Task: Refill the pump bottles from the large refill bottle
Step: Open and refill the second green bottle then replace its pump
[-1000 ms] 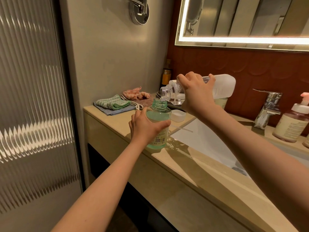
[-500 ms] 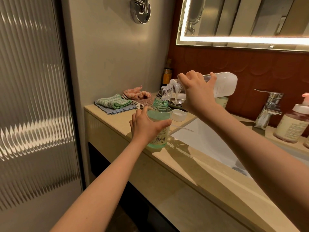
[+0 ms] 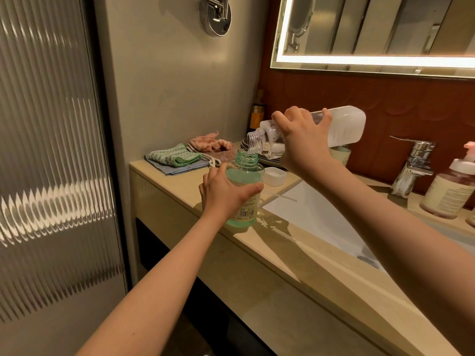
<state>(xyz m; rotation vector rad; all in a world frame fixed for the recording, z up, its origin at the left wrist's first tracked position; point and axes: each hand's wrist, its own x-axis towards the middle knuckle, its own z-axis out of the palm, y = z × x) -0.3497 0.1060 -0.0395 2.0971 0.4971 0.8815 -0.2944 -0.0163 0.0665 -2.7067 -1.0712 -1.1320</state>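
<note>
My left hand (image 3: 226,195) grips a clear green bottle (image 3: 245,176) that stands upright on the counter edge, its neck open and its body nearly full of teal liquid. My right hand (image 3: 303,140) holds the large translucent refill bottle (image 3: 344,128) tipped almost level, mouth down-left over the green bottle's neck. A thin stream runs from that mouth into the neck, and foam shows inside the refill bottle's shoulder. A white cap (image 3: 275,176) lies on the counter just behind the green bottle. A pink pump bottle (image 3: 453,187) stands at the right by the tap.
The beige counter (image 3: 180,186) carries folded green and blue cloths (image 3: 177,158), a pink cloth (image 3: 210,142) and a tray with items behind my hands. Spilled drops wet the counter edge beside the white sink (image 3: 316,214). A chrome tap (image 3: 411,168) stands at its back.
The refill bottle has stayed tipped over the green bottle while liquid keeps running in. Both hands hold nearly the same place.
</note>
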